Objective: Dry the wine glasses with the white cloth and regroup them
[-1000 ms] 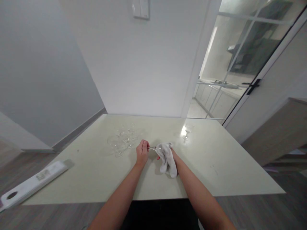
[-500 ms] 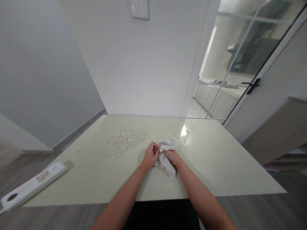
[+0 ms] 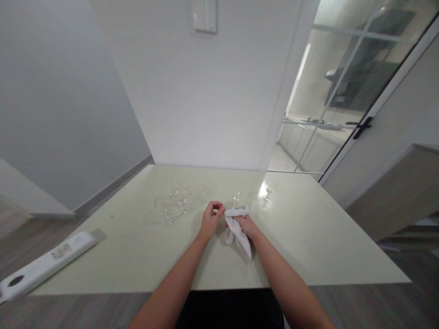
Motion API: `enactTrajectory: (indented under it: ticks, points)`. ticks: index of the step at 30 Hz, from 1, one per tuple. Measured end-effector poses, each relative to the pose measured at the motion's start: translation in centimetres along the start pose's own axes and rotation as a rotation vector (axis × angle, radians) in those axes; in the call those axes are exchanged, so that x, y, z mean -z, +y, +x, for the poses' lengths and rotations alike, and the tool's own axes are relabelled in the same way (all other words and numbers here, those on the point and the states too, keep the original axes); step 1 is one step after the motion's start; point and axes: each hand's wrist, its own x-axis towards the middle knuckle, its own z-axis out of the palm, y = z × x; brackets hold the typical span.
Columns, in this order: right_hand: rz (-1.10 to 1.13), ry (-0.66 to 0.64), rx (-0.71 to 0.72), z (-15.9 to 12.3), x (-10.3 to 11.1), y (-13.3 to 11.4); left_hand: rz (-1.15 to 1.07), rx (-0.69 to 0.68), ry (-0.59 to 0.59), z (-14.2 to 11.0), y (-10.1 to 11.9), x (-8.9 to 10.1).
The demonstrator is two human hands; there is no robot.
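Right hand (image 3: 245, 225) clenched on a white cloth (image 3: 239, 232), bunched up, its loose end hanging toward the near edge of the table (image 3: 130, 256). A clear stemware glass (image 3: 236, 200) pokes out past the far side of the cloth, roughly mid-table, in front of the person; the rest of it is hidden by fabric. Left hand (image 3: 211, 219) is just beside the cloth, fingers curled, thumb and fingertips close together at its left edge; can't tell if they pinch anything.

Cluster of clear glasses (image 3: 176, 202) left of the hands, outlines overlapping (too see-through to count). One single glass (image 3: 267, 192) to the right, beside a bright light reflection on the tabletop.

Writing check: long white object (image 3: 48, 262) at the table's left edge, dark oval opening at one end, has a printed patch (image 3: 61, 250), too blurred to read. Wall switch plate (image 3: 205, 16) up top carries a tiny faint mark, illegible. No brand readable on glasses or cloth. Black door handle (image 3: 362, 127) on the right, by the glazed panel (image 3: 329, 87).
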Motion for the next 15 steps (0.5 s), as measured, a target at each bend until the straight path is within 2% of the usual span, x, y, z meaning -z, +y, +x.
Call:
enactTrajectory:
  ticks: [3,5,9,15]
  points:
    - [-0.151,-0.178,0.103,-0.2,-0.5,0.7,-0.162,0.019,-0.062,0.3,-0.6,0.0]
    - [-0.196,-0.238,0.118,-0.3,-0.7,0.8,-0.232,0.044,-0.075,0.3,-0.6,-0.1]
    - [-0.234,-0.309,0.081,-0.6,-0.6,0.3,-0.281,0.117,-0.091,0.2,-0.2,-0.4]
    - [-0.242,-0.309,0.098,-1.0,-0.8,-0.4,-0.453,0.219,-0.247,0.0,0.0,-0.3]
